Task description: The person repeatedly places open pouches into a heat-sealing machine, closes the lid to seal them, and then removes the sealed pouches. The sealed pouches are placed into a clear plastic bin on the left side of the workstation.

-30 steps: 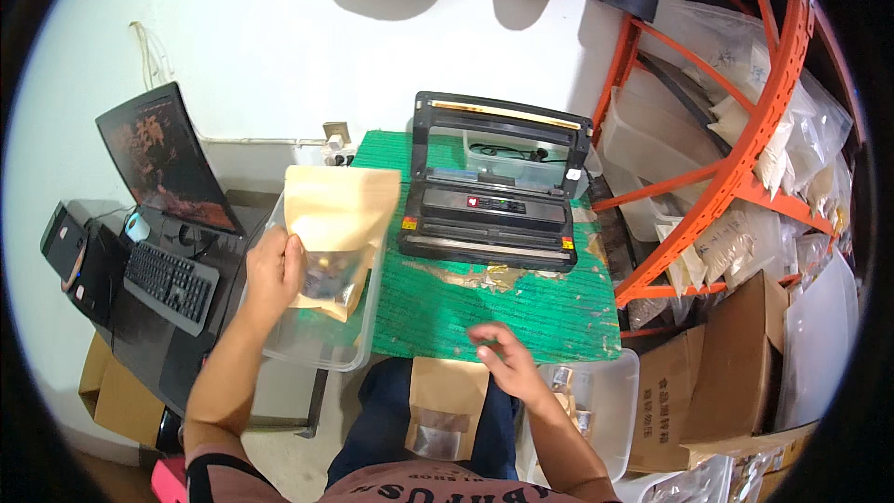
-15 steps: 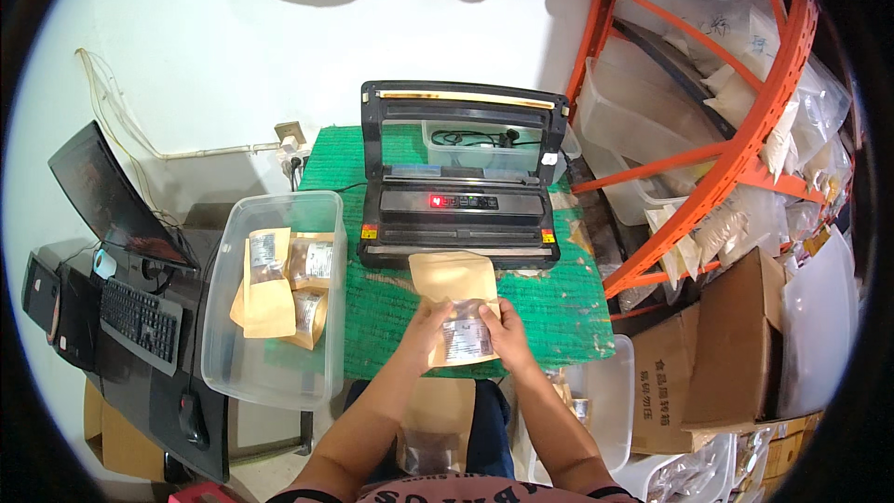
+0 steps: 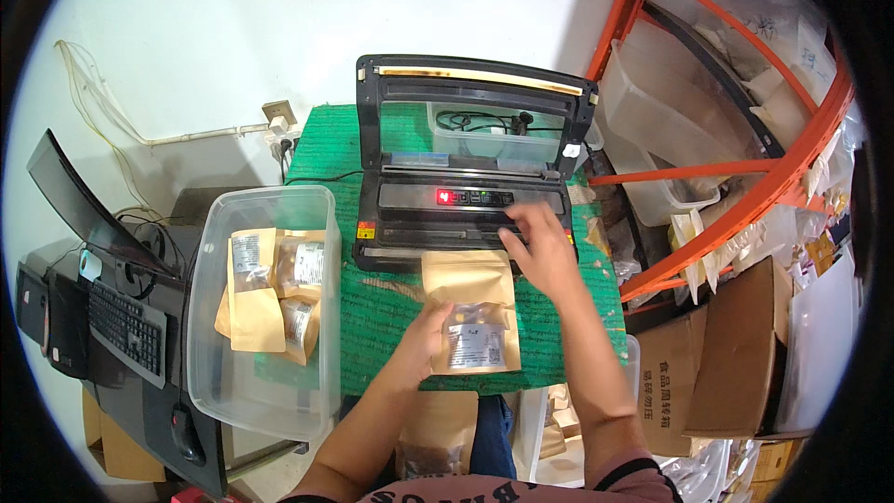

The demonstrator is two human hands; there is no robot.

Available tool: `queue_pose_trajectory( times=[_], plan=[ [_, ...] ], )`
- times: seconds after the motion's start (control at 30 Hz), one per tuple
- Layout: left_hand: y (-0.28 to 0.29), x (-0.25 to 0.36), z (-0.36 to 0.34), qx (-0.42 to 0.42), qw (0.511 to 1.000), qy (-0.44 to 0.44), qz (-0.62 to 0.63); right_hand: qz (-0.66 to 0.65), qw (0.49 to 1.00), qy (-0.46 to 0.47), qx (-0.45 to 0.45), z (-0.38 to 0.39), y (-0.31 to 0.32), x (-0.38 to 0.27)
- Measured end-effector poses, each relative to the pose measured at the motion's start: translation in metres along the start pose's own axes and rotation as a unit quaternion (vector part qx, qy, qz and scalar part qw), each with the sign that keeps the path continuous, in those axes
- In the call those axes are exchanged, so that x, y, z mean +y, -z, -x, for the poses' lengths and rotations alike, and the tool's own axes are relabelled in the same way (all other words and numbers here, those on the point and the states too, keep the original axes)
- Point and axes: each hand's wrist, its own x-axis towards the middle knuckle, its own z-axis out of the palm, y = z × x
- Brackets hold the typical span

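Note:
A brown kraft pouch (image 3: 475, 291) with a clear window and a white label is gripped along its left side by my left hand (image 3: 428, 340). Its flat upper end lies against the front edge of a black vacuum sealer (image 3: 414, 197), whose lid (image 3: 372, 121) stands raised. My right hand (image 3: 543, 247) is off the pouch, bent over the right front part of the sealer just below its control panel. Its fingers are apart, with nothing seen in them. A second kraft pouch (image 3: 442, 419) rests on my lap.
Left of the green-covered table (image 3: 372, 326), a clear plastic bin (image 3: 209, 377) holds several kraft pouches. A desk with a keyboard (image 3: 126, 326) and monitor is farther left. On the right stand an orange shelf rack (image 3: 745, 242), a cardboard box (image 3: 736, 354) and another bin (image 3: 533, 447) of pouches.
My right hand has let go of the pouch and moved up and right to the sealer. My left hand still holds the pouch. The view has shifted slightly.

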Motion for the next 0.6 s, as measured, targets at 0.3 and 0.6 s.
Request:
queue_pose_trajectory(
  times=[0.3,0.6],
  plan=[
    [-0.015,0.011,0.001,-0.034,0.999,-0.018,0.035,0.293,0.936,0.151,-0.121,-0.064,-0.060,-0.013],
    [-0.017,0.011,-0.003,0.066,0.998,0.009,0.011,0.362,0.906,0.196,-0.099,-0.117,-0.014,-0.027]
  ],
)
